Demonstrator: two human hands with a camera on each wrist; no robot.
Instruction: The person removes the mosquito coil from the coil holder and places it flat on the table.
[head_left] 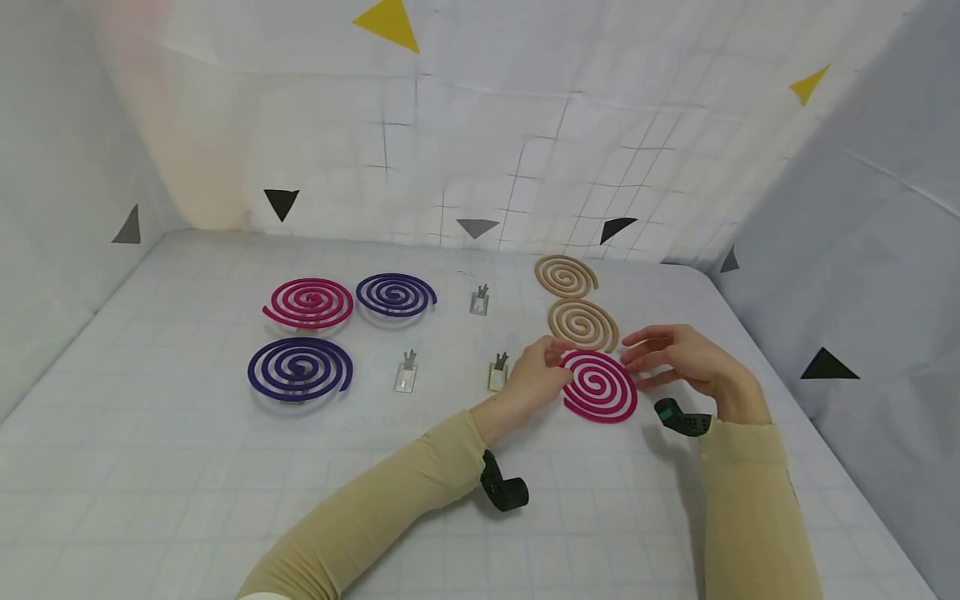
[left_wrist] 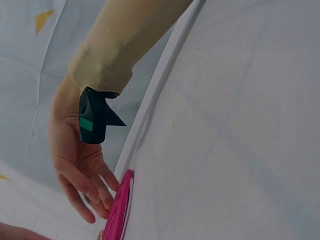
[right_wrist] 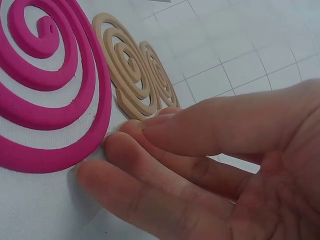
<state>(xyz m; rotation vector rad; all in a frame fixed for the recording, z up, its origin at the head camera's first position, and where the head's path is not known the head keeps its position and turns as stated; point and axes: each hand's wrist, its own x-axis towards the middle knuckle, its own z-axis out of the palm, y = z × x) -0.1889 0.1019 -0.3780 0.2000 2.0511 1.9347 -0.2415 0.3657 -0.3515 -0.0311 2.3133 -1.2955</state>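
A pink mosquito coil lies on the table between both hands. At its upper left edge, my left hand has thumb and forefinger apart, touching or very close to the rim; its remaining fingers are hidden. My right hand is at the opposite edge, fingers loosely extended and spread. In the right wrist view, those fingertips lie beside the coil's rim without gripping it. Just behind the pink coil lie two tan coils, a nearer one and a farther one.
On the left, a pink coil and two dark blue coils, one behind and one in front, sit raised on stands. Small metal coil stands occupy the middle. Sheeted walls border the table.
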